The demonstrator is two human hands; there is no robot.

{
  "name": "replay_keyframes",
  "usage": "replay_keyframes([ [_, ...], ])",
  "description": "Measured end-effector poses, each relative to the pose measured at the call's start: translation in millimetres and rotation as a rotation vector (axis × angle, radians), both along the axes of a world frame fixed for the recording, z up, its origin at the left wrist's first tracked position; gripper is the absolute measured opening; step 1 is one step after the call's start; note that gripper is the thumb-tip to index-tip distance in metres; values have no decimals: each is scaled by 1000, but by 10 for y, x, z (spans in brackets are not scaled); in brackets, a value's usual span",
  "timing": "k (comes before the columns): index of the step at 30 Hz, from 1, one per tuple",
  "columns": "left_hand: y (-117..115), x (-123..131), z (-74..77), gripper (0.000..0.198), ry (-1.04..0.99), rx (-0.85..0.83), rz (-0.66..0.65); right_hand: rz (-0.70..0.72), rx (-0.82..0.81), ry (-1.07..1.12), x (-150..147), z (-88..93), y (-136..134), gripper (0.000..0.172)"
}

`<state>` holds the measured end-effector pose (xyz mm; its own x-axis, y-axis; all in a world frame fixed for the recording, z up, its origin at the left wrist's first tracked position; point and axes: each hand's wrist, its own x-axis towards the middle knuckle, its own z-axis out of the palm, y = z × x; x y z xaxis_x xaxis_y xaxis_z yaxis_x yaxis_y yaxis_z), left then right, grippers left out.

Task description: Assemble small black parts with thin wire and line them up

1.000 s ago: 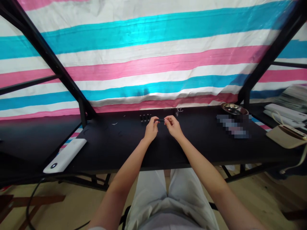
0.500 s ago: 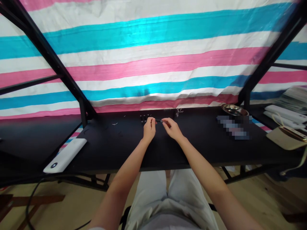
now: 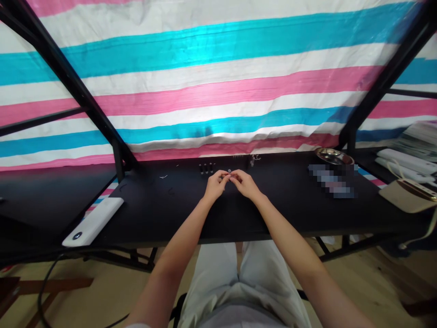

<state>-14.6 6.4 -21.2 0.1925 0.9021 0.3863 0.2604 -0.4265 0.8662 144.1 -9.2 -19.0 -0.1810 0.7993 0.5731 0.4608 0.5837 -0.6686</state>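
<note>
- My left hand [image 3: 214, 184] and right hand [image 3: 244, 184] were drawn together over the middle of the desk [image 3: 164, 214]. Fingertips met and wrists angled inward, I'd judge so both thumbs & forefingers could work the same spot.
- Both hands were closed in a pinch on the small part [image 3: 229, 172] between them, w/ the other fingers curled in out of the way.
- The part was tiny at this range, prob. dark w/ a pale tip, but I couldn't tell for sure.
- It was straight ahead of me, towards the far edge, held just above the desk top and not resting on it. I think I held it low so a slip wouldn't send it far.
- Just beyond my left hand stood a short row of little black pieces [image 3: 206, 168]. They were upright, close together and clear of my fingers, near enough to reach w/o shifting my arms.
- More small bits [image 3: 253, 158] lay by the back edge, beyond my right hand. A pale scrap of wire [image 3: 164, 176] lay well off to the left.
- A metal bowl [image 3: 333, 156] sat at the back on the far right, well apart from both hands, so it didn't crowd the working spot.
- A white power bank [image 3: 92, 222] lay at the near-left corner, also well clear.
- A striped tarp [image 3: 218, 91] hung behind the desk, w/ black frame struts [image 3: 118, 159] slanting down at either side.
</note>
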Motion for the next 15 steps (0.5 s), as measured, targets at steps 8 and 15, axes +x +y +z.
replay_keyframes([
  [8, -66, -28, 61, 26, 80, 3, -111, 12, -83, -106, -7, -47, -2, 16],
  [15, -57, -49, 30, 23, 252, 77, -59, -195, -146, -31, 230, -128, 295, 21],
])
